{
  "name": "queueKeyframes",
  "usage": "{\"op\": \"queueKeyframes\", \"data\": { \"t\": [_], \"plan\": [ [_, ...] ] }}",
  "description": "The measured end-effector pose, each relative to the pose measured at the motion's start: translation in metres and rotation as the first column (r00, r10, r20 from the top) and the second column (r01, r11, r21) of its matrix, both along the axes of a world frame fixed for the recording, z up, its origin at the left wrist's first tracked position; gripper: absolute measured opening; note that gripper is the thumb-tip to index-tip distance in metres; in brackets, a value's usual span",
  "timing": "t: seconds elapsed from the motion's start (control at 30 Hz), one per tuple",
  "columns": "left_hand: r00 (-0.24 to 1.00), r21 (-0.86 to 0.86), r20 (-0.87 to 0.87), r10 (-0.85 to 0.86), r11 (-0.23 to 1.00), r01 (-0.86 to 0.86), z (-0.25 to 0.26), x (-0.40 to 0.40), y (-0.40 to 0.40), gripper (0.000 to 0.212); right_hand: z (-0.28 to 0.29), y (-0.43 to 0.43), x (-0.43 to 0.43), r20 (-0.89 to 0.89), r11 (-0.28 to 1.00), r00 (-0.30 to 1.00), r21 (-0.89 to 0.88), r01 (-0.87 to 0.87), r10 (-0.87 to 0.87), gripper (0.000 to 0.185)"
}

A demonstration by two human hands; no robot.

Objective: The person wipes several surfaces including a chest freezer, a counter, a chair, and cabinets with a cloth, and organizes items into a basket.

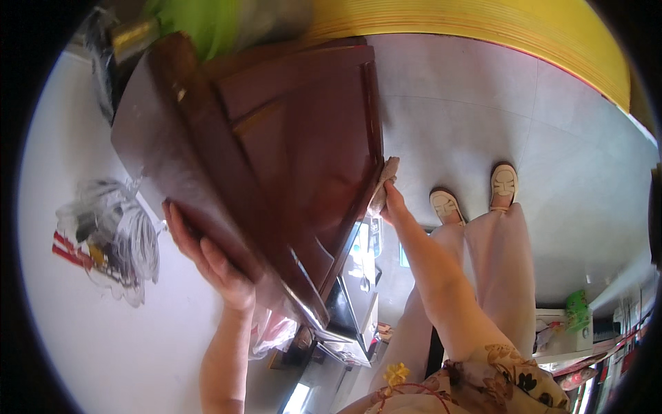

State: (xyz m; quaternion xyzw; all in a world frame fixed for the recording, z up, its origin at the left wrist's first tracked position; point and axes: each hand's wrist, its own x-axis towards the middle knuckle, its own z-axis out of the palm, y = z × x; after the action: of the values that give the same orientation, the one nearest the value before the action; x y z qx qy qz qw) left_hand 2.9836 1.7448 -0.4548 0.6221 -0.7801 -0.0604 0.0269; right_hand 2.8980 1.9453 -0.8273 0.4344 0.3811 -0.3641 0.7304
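A dark reddish-brown wooden cabinet (310,134) with framed panels and a thick trim fills the upper middle of the head view. On its smooth surface at the left rests my left hand (222,264), fingers stretched and thumb apart, with nothing visible in it. My right hand (391,203) grips a folded grey-brown cloth (384,181). The cloth lies against the cabinet's right edge. Part of the right fingers is hidden behind the cloth and the cabinet edge.
A clear plastic bag (132,233) with red-handled items hangs on the white wall (170,341). Beyond the cabinet are a blurred green object (201,26) and a yellow ribbed surface (465,20). My shoes (504,181) stand on grey tiles (460,124). Shelving (561,336) holds items at lower right.
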Motion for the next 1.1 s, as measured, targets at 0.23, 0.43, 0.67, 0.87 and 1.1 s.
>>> {"op": "queueKeyframes", "data": {
  "t": [0.23, 0.43, 0.67, 0.87, 1.1],
  "plan": [
    [0.991, -0.102, 0.006, 0.137, 0.986, -0.136, -0.009, -0.027, -0.001, 0.055, 0.068, 0.023, -0.008, -0.251, 0.975, 0.957, -0.129, -0.183, 0.146, 0.03],
    [0.98, -0.162, -0.01, 0.2, 0.966, -0.199, -0.013, -0.027, 0.001, 0.052, 0.174, 0.037, -0.021, -0.189, 0.938, 0.968, -0.272, -0.215, 0.167, 0.033],
    [0.959, -0.169, -0.013, 0.285, 0.944, -0.282, -0.016, -0.032, 0.004, 0.051, 0.271, 0.019, -0.059, 0.068, 0.92, 0.945, -0.261, -0.294, 0.321, 0.037],
    [0.936, 0.049, -0.087, 0.342, 0.94, -0.339, 0.021, -0.032, 0.002, 0.049, 0.294, 0.027, -0.131, 0.25, 0.922, 0.929, -0.341, -0.181, 0.274, 0.041],
    [0.717, 0.205, -0.508, 0.477, 0.876, -0.437, 0.063, -0.086, 0.134, 0.037, 0.283, 0.046, -0.214, -0.861, -0.228, -0.183, 0.08, -0.97, 0.475, 0.037]
  ]
}}
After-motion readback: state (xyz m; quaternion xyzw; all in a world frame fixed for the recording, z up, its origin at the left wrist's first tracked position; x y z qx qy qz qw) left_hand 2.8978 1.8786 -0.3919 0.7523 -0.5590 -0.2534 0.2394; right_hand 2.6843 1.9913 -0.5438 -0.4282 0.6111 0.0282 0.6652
